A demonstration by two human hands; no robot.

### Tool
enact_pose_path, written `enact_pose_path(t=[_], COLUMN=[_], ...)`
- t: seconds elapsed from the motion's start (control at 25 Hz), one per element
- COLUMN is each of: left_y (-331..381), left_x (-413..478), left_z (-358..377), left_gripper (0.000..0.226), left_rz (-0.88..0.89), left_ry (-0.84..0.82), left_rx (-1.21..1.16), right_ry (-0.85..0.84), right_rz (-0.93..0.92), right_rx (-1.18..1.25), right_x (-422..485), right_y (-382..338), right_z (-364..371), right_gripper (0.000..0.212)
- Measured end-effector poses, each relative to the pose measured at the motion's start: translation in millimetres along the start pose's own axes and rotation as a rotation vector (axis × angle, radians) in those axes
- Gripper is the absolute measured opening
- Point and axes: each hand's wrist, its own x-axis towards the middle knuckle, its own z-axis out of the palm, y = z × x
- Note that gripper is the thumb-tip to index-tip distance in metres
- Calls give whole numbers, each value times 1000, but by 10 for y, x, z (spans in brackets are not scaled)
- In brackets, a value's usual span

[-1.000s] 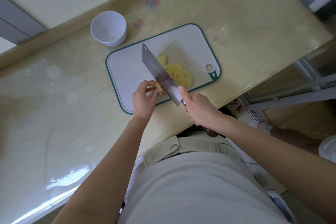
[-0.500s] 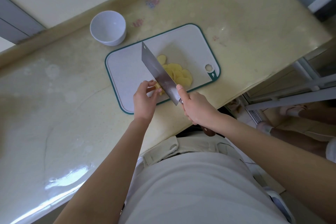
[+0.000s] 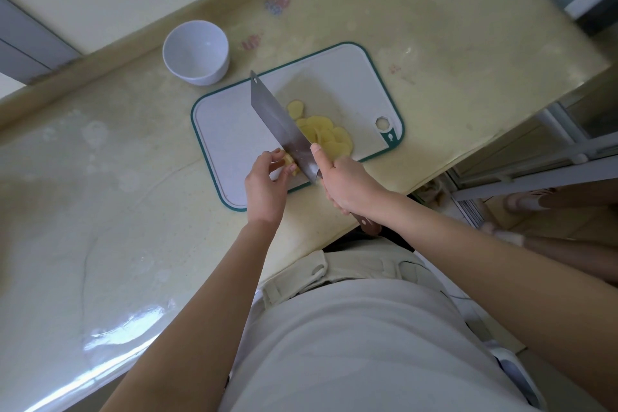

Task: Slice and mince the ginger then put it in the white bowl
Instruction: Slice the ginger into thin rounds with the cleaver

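Note:
A white cutting board (image 3: 230, 130) with a green rim lies on the counter. Several pale yellow ginger slices (image 3: 327, 135) are heaped on it to the right of the blade. My left hand (image 3: 266, 182) pins a small remaining ginger piece (image 3: 290, 162) against the board with its fingertips. My right hand (image 3: 347, 182) grips the handle of a wide cleaver (image 3: 281, 124), thumb on the blade's side; the blade stands on edge right beside the held piece. The white bowl (image 3: 196, 52) stands empty beyond the board's far left corner.
The yellowish counter (image 3: 100, 194) ends at a raised back ledge (image 3: 117, 47) behind the bowl and at a front edge close to the board's near side. Another person's legs (image 3: 551, 207) show on the floor at the right.
The cleaver and both hands have stayed at almost the same spot on the ginger piece, shifting only slightly. The legs at the right have moved.

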Motion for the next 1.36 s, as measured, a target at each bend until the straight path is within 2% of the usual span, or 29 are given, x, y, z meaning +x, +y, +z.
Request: enact_pose_path(t=[0.4,0.56,0.8,1.16,1.36], left_y=[-37,-57,-68,-26,-47], left_x=[-4,1,-8,-12,-2], left_z=[16,37,37,17,29], left_gripper=[17,13,13,14,15], left_rz=[66,97,112,128,115], left_ry=[21,22,11,31,17], left_rx=[7,-4,15,4,8], right_ry=[-7,-25,-33,-44,-44], right_rz=[79,56,62,61,73], right_rx=[-26,-69,2,-58,-97], right_x=[-143,-174,-93,-10,-122], right_y=[187,151,29,67,231], right_z=[-29,-51,-32,-15,-51], right_gripper=[60,48,54,64,49])
